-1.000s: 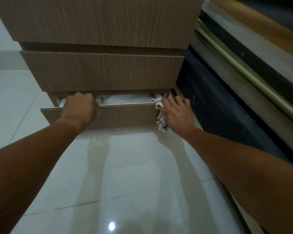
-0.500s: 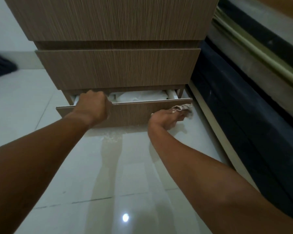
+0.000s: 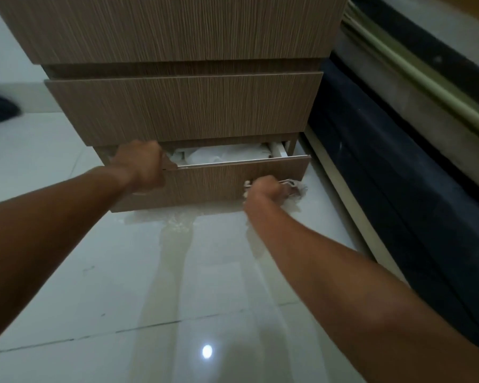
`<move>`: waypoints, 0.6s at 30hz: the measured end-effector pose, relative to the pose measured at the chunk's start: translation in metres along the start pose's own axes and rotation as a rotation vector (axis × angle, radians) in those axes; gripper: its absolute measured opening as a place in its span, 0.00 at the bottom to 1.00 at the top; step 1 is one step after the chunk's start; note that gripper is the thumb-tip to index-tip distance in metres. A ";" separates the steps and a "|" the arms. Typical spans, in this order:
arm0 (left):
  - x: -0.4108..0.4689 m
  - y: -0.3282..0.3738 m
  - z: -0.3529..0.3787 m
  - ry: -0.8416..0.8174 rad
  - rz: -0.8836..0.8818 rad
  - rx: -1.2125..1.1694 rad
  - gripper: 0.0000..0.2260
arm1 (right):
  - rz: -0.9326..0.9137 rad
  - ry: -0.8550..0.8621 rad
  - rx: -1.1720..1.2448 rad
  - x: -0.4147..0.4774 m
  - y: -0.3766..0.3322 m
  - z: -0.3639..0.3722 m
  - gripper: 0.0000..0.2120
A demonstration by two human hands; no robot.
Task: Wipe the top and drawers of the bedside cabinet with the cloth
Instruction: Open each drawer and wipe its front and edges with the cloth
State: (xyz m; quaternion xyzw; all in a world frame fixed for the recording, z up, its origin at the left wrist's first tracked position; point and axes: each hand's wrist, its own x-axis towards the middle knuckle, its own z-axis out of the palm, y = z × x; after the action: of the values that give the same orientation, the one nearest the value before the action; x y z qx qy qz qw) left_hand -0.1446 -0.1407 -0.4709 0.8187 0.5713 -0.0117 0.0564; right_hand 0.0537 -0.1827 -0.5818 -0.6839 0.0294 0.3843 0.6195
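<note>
Now the left hand [image 3: 140,167] is curling over the top edge of the bottom drawer [image 3: 219,186], which is standing partly pulled out of the bedside cabinet [image 3: 177,31]. To its right and a little lower, the right hand [image 3: 264,190] is clutching the bunched cloth [image 3: 296,189], fingers curled round it, and is holding it against the drawer front near the right-hand corner. Behind and between the hands, white folded stuff [image 3: 224,154] is lying inside the drawer. Beneath both hands, the glossy tiled floor [image 3: 177,286] is reflecting a light.

no readable text, labels or numbers
</note>
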 end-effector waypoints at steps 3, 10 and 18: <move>0.000 0.001 0.003 0.035 0.004 -0.007 0.12 | -0.195 0.199 0.148 0.024 -0.030 -0.021 0.27; 0.000 0.002 0.006 0.061 0.021 -0.006 0.10 | -0.455 0.178 0.064 -0.017 -0.025 0.003 0.30; -0.003 -0.010 0.010 0.071 0.026 -0.031 0.11 | -1.028 -0.062 -0.808 -0.045 0.032 0.004 0.32</move>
State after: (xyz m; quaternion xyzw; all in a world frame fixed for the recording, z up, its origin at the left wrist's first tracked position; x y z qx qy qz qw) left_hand -0.1539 -0.1409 -0.4817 0.8249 0.5625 0.0269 0.0492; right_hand 0.0033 -0.2069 -0.5829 -0.7784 -0.4658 0.0395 0.4190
